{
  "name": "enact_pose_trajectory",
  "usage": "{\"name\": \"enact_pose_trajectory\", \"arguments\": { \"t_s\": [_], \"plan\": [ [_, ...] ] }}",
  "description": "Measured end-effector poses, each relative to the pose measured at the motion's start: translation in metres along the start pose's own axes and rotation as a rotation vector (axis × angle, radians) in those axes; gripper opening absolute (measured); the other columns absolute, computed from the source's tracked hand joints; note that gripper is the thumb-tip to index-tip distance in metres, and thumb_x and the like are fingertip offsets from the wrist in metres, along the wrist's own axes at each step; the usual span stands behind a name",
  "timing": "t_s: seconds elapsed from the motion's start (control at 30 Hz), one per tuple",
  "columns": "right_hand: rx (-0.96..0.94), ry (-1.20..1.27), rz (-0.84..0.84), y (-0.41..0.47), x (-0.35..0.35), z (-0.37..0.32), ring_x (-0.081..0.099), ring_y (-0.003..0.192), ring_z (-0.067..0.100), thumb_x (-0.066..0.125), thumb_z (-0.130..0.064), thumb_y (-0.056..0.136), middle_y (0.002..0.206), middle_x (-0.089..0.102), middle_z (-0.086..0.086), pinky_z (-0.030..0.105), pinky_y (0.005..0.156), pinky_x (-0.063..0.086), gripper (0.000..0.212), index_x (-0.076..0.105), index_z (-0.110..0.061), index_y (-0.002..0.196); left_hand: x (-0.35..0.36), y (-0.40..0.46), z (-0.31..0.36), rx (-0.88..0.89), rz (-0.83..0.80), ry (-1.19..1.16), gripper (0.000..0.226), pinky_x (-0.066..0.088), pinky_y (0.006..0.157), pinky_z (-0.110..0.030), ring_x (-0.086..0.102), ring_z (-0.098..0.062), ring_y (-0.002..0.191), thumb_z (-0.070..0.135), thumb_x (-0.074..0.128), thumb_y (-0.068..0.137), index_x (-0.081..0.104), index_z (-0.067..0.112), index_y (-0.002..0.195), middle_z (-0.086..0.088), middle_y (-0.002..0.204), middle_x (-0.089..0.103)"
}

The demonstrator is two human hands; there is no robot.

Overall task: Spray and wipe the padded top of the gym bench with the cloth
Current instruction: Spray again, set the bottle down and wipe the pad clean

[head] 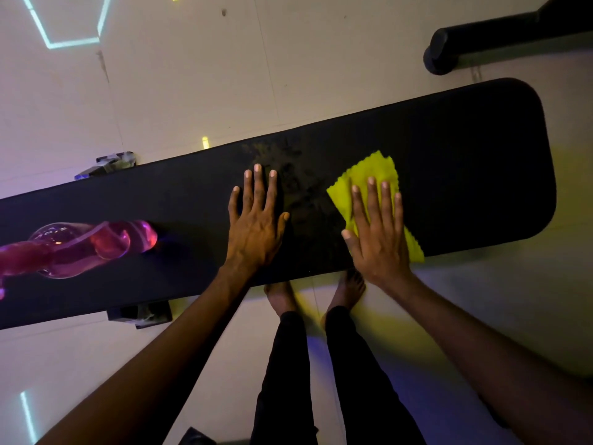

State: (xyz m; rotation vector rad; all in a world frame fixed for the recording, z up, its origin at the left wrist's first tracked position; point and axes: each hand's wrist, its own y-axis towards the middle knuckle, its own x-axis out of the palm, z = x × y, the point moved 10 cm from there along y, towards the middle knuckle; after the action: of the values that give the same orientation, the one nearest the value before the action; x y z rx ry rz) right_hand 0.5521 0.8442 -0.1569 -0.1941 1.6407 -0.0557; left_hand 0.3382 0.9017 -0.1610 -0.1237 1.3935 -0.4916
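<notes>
The long black padded bench top (465, 149) runs across the view from lower left to upper right. A patch of wet spray droplets (298, 178) glistens near its middle. My right hand (378, 232) lies flat, fingers spread, pressing a yellow cloth (365, 175) onto the pad just right of the wet patch. My left hand (256, 220) rests flat and empty on the pad, at the left edge of that patch. A clear spray bottle with pink liquid (80, 248) lies on its side on the bench, at the left.
My bare feet (349, 287) and dark trouser legs stand on the pale tiled floor at the bench's near edge. Bench frame feet (141, 313) stick out below and beyond the pad at left. Another black padded piece of equipment (481, 40) sits at the upper right.
</notes>
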Motion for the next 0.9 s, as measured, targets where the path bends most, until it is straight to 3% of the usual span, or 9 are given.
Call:
{"name": "enact_pose_trajectory", "arguments": {
  "t_s": [0.13, 0.3, 0.37, 0.57, 0.63, 0.83, 0.9],
  "plan": [
    [-0.122, -0.003, 0.024, 0.052, -0.013, 0.011, 0.003, 0.164, 0.036, 0.021, -0.056, 0.108, 0.177, 0.006, 0.013, 0.058, 0.132, 0.007, 0.073, 0.009, -0.018, 0.169, 0.001, -0.002, -0.002, 0.019, -0.001, 0.009, 0.074, 0.000, 0.129, -0.048, -0.011, -0.027, 0.158, 0.055, 0.019, 0.104, -0.005, 0.018, 0.163, -0.013, 0.171, -0.012],
    [0.254, 0.037, 0.094, 0.020, -0.015, 0.017, 0.005, 0.164, 0.038, 0.022, -0.051, 0.110, 0.176, 0.007, 0.018, 0.058, 0.132, 0.010, 0.072, 0.008, -0.013, 0.169, -0.007, -0.009, -0.018, -0.037, 0.030, -0.029, 0.080, 0.005, 0.130, -0.047, -0.008, -0.029, 0.159, 0.057, 0.030, 0.104, -0.001, 0.014, 0.164, -0.015, 0.171, -0.009],
    [0.267, 0.031, 0.056, 0.016, -0.011, -0.003, 0.003, 0.163, 0.042, 0.020, -0.053, 0.109, 0.176, 0.004, 0.021, 0.060, 0.132, 0.009, 0.074, 0.005, -0.011, 0.168, -0.007, -0.012, -0.029, -0.060, 0.026, -0.026, 0.080, 0.006, 0.129, -0.047, -0.008, -0.030, 0.159, 0.060, 0.026, 0.104, -0.002, 0.015, 0.164, -0.015, 0.171, -0.010],
    [-0.219, -0.007, 0.034, 0.079, -0.016, -0.052, 0.005, 0.163, 0.042, 0.023, -0.053, 0.109, 0.176, 0.006, 0.017, 0.059, 0.131, 0.013, 0.073, 0.007, -0.015, 0.169, -0.001, -0.021, -0.041, -0.052, 0.068, 0.014, 0.078, 0.009, 0.129, -0.047, -0.004, -0.029, 0.159, 0.064, 0.015, 0.102, 0.001, 0.021, 0.164, -0.013, 0.172, -0.005],
    [-0.285, 0.017, 0.045, 0.112, -0.026, -0.052, 0.006, 0.164, 0.037, 0.024, -0.051, 0.109, 0.177, 0.008, 0.012, 0.056, 0.132, 0.012, 0.069, 0.010, -0.020, 0.169, 0.000, -0.023, -0.044, -0.061, 0.076, 0.021, 0.076, 0.010, 0.129, -0.047, -0.004, -0.030, 0.159, 0.065, 0.016, 0.102, 0.002, 0.024, 0.164, -0.013, 0.172, -0.003],
    [0.048, 0.049, 0.061, 0.091, -0.029, -0.048, 0.004, 0.164, 0.037, 0.022, -0.052, 0.108, 0.177, 0.005, 0.016, 0.056, 0.132, 0.010, 0.073, 0.007, -0.013, 0.169, 0.000, -0.033, -0.054, -0.136, 0.068, -0.032, 0.082, 0.006, 0.129, -0.046, -0.007, -0.029, 0.159, 0.065, 0.021, 0.101, 0.000, 0.018, 0.164, -0.014, 0.171, -0.008],
    [0.052, 0.031, 0.015, 0.070, -0.023, -0.071, 0.003, 0.164, 0.040, 0.022, -0.051, 0.108, 0.176, 0.004, 0.018, 0.058, 0.132, 0.010, 0.075, 0.005, -0.010, 0.168, 0.000, -0.041, -0.063, -0.183, 0.063, -0.028, 0.082, 0.007, 0.129, -0.046, -0.008, -0.029, 0.159, 0.064, 0.020, 0.101, -0.002, 0.017, 0.164, -0.015, 0.171, -0.009]
  ]
}}
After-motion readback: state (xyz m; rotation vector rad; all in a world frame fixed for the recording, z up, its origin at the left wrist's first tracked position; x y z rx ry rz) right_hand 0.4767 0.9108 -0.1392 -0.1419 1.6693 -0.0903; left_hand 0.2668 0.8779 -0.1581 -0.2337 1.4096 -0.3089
